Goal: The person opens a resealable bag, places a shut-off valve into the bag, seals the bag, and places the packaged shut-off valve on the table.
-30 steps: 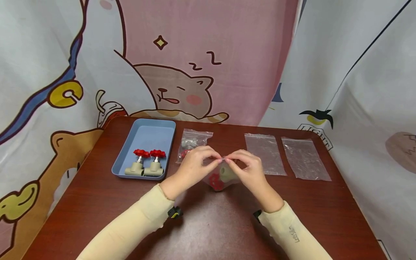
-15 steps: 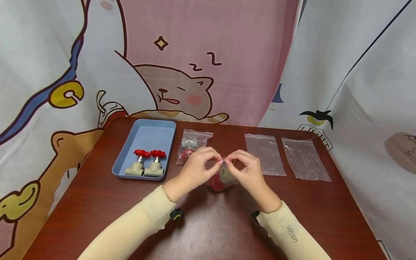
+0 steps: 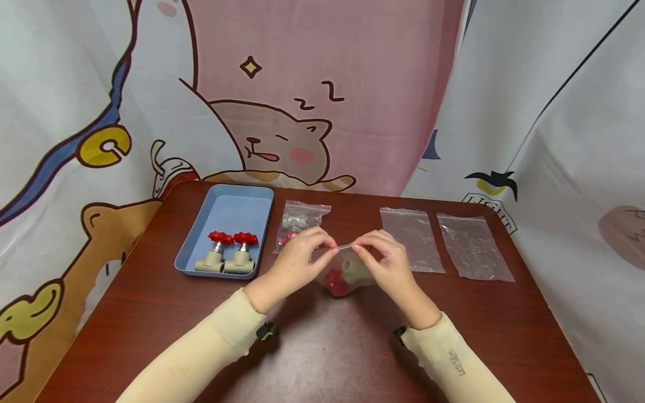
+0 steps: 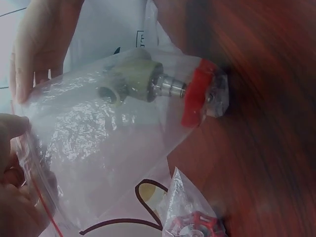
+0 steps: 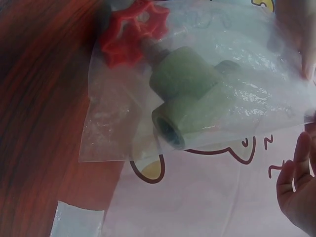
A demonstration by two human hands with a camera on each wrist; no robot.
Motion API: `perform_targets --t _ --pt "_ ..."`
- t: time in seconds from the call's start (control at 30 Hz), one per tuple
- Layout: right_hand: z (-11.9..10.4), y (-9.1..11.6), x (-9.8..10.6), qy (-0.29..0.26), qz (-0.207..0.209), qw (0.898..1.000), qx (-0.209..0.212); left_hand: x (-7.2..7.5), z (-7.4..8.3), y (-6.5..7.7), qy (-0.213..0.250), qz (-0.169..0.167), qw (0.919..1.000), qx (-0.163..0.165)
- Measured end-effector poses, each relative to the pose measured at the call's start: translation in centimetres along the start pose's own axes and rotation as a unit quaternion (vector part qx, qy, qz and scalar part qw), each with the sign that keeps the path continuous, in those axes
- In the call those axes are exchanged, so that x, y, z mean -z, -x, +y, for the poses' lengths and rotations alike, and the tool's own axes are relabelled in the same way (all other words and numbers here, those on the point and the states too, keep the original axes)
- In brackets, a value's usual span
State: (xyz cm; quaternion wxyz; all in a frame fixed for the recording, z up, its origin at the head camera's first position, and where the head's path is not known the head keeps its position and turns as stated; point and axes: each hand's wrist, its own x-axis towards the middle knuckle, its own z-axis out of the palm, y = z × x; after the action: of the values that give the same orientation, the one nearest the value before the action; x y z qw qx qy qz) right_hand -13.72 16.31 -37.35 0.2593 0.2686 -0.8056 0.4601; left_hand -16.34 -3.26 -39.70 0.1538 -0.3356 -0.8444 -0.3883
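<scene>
1. Left hand (image 3: 302, 257) and right hand (image 3: 387, 260) pinch the bag (image 4: 84, 128) by its top edge, both equally near.
2. It hangs below them, mid-table (image 3: 342, 358).
3. Inside, the valve (image 4: 143, 81) slants, red wheel (image 3: 336, 282) near-left, body far-right.

We read "LIGHT" (image 3: 487, 206) on white cloth (image 3: 564, 168), two Zs (image 3: 332, 91) on pink cloth (image 3: 388, 78); print (image 3: 456, 362) on the right sleeve (image 3: 443, 341) blurs.
</scene>
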Motion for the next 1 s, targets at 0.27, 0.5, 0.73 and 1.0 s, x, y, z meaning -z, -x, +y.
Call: perform_targets --t 0.27,0.5,0.73,1.0 --pt "-0.08 -0.03 -0.02 0.001 0.006 1.000 0.003 -0.10 -0.09 0.16 -0.018 -0.011 0.9998 0.003" --pt "-0.13 0.10 -0.27 -0.021 0.020 0.999 -0.019 -0.02 -0.28 0.41 -0.022 -0.014 0.9997 -0.003" --pt "-0.26 0.18 -0.63 -0.031 0.040 0.997 -0.049 0.01 -0.50 0.55 -0.029 -0.012 0.9995 0.000" --pt "-0.45 0.00 -0.22 -0.028 0.054 0.997 -0.054 0.30 -0.64 0.80 -0.032 -0.021 0.9990 0.022"
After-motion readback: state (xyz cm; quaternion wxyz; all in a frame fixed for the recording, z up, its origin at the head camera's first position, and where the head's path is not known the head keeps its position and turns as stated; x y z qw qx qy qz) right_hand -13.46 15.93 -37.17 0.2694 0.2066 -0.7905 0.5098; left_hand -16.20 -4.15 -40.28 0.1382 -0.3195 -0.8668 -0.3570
